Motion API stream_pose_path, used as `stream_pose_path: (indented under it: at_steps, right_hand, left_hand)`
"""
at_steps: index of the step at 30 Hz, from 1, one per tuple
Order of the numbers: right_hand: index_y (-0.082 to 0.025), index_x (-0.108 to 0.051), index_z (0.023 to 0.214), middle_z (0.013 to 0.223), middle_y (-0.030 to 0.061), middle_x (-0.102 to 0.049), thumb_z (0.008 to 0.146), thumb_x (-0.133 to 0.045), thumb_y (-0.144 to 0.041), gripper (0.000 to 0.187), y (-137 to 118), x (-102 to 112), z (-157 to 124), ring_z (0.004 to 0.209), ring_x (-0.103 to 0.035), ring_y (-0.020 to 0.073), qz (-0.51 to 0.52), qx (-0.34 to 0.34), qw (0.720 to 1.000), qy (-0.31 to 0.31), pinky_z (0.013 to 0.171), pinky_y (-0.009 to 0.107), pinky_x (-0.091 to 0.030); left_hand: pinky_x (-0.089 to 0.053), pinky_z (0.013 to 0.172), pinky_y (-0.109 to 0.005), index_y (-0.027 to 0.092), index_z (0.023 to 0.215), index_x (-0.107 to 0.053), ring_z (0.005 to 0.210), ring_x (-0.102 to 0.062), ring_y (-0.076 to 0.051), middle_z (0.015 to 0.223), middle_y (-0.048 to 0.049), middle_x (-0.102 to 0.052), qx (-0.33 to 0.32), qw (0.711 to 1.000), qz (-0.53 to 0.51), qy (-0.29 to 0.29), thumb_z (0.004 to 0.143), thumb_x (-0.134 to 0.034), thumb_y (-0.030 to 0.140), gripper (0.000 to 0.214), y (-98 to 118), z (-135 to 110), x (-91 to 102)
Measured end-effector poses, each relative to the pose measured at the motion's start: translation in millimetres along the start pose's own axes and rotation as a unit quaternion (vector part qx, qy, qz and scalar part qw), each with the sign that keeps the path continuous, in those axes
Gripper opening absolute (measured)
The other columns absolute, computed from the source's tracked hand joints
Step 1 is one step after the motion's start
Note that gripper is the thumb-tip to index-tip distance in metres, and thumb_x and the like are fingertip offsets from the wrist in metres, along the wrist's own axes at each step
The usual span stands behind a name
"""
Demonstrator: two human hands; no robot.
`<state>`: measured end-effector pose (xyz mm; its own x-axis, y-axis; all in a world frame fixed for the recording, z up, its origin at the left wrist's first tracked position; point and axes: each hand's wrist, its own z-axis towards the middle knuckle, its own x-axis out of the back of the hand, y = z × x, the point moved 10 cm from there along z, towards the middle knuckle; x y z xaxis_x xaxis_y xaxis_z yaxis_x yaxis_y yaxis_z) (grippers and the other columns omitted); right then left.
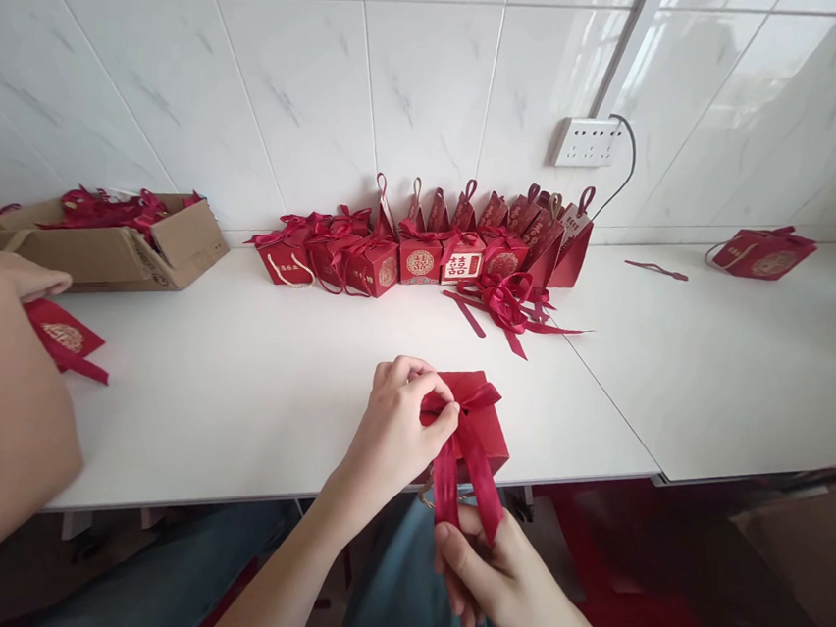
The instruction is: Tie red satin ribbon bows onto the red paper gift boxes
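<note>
Two hands at work on one ribbon. By the thumb and forefinger of the left hand, the red ribbon is pinched close to the knot of a bow; the other fingers are bent above it. Two tails are led down toward the right hand, palm partly turned up, fingers curled; at least one tail is gripped there under the thumb, the hold on the other being hard to make out. Beneath the bow, a red box is set at the front edge of the white table, its gold cord partly hidden by the left hand and the tails. Farther back, a loose heap of ribbon is seen just in front of a row of red boxes, some topped with bows, some with upright loops. To the right, a dark strip and a single box are noted, well apart from the row. To the left, a co-worker's arm is held beside a red packet; behind it, a cardboard carton is filled with red ribboned pieces. On the tiled wall, a socket strip is fixed, a dark cable plugged in.
</note>
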<state>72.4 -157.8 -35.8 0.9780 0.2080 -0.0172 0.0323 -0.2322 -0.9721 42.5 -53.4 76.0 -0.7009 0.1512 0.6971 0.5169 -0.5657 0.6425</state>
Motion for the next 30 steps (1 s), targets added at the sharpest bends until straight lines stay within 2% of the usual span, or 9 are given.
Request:
stream_pose_path:
  at_steps: [2,6,7,10,12,14,16,19,30]
  right_hand:
    - [-0.017,-0.050,0.071,0.052,-0.0029,-0.051,0.088,-0.042,-0.056,0.043,-2.5,7.0,-3.4,0.040,-0.047,0.0067,-0.034,-0.005,0.999,-0.016,0.039,0.016,-0.036]
    - [-0.016,-0.062,0.075,0.066,0.0009,-0.064,0.075,-0.066,-0.049,0.033,-6.0,21.2,-21.3,0.047,-0.054,0.0086,-0.153,-0.046,0.973,-0.166,0.048,0.019,-0.042]
    - [-0.016,-0.063,0.076,0.066,0.0011,-0.064,0.072,-0.069,-0.050,0.035,-7.2,33.6,-24.9,0.047,-0.055,0.0092,-0.170,-0.060,0.968,-0.173,0.048,0.019,-0.042]
    - [-0.016,-0.060,0.078,0.063,0.0012,-0.059,0.077,-0.055,-0.061,0.046,-23.5,88.8,-19.6,0.047,-0.052,0.0100,-0.148,-0.063,0.986,-0.042,0.041,0.019,-0.036]
    - [-0.017,-0.054,0.071,0.060,-0.0005,-0.054,0.082,-0.044,-0.065,0.050,-44.7,119.2,-10.0,0.045,-0.046,0.0087,-0.144,-0.012,0.986,0.087,0.039,0.019,-0.031]
    - [-0.019,-0.045,0.064,0.055,-0.0029,-0.047,0.083,-0.041,-0.065,0.050,-64.1,131.4,1.5,0.044,-0.039,0.0079,-0.164,0.037,0.969,0.178,0.041,0.020,-0.030]
    - [-0.020,-0.036,0.059,0.050,-0.0055,-0.037,0.083,-0.041,-0.065,0.051,-74.4,129.4,16.3,0.043,-0.032,0.0075,-0.171,0.058,0.959,0.218,0.041,0.021,-0.027]
    - [-0.021,-0.029,0.057,0.052,-0.0068,-0.026,0.082,-0.044,-0.065,0.052,-79.8,120.0,34.9,0.044,-0.024,0.0069,-0.157,0.078,0.958,0.227,0.040,0.022,-0.021]
    - [-0.021,-0.033,0.057,0.049,-0.0077,-0.034,0.080,-0.056,-0.055,0.047,-61.0,112.4,39.1,0.041,-0.031,0.0057,0.022,0.095,0.970,0.224,0.040,0.020,-0.025]
  left_hand:
    - [-0.043,0.090,-0.038,0.020,0.074,-0.060,0.100,-0.048,-0.022,0.099,-0.0051,-0.054,0.001,1.000,-0.007,-0.001,0.080,-0.057,0.022,0.007,-1.1,0.1,-0.3]
    - [-0.042,0.091,-0.035,0.022,0.086,-0.059,0.102,-0.050,-0.020,0.101,-0.0043,-0.056,-0.007,0.998,-0.062,0.016,0.081,-0.056,0.030,0.010,-6.0,-1.8,8.4]
    - [-0.042,0.089,-0.033,0.022,0.089,-0.058,0.101,-0.051,-0.020,0.101,-0.0040,-0.056,0.002,0.997,-0.076,0.030,0.082,-0.054,0.033,0.013,-10.5,-2.9,13.6]
    - [-0.042,0.071,-0.028,0.021,0.080,-0.053,0.082,-0.054,-0.017,0.086,-0.0013,-0.057,0.098,0.990,-0.089,0.052,0.085,-0.046,0.041,0.022,-37.4,-8.5,23.6]
    - [-0.035,0.057,-0.026,0.020,0.065,-0.042,0.061,-0.047,-0.014,0.064,0.0024,-0.046,0.175,0.981,-0.087,0.003,0.086,-0.042,0.050,0.036,-54.5,-13.9,15.5]
    - [-0.026,0.050,-0.026,0.020,0.059,-0.029,0.050,-0.033,-0.012,0.054,0.0047,-0.029,0.207,0.971,-0.103,-0.062,0.085,-0.038,0.057,0.046,-60.2,-18.2,1.8]
    - [-0.022,0.049,-0.026,0.020,0.059,-0.024,0.049,-0.027,-0.011,0.054,0.0049,-0.021,0.201,0.967,-0.134,-0.077,0.084,-0.038,0.058,0.048,-57.6,-18.6,-4.9]
    - [-0.023,0.049,-0.025,0.020,0.059,-0.027,0.051,-0.028,-0.011,0.055,0.0048,-0.024,0.185,0.965,-0.184,-0.035,0.084,-0.043,0.052,0.043,-53.6,-17.5,-4.2]
    - [-0.025,0.048,-0.022,0.020,0.060,-0.029,0.051,-0.024,-0.010,0.057,0.0052,-0.023,0.199,0.928,-0.296,0.110,0.086,-0.046,0.038,0.036,-53.7,-38.7,-7.5]
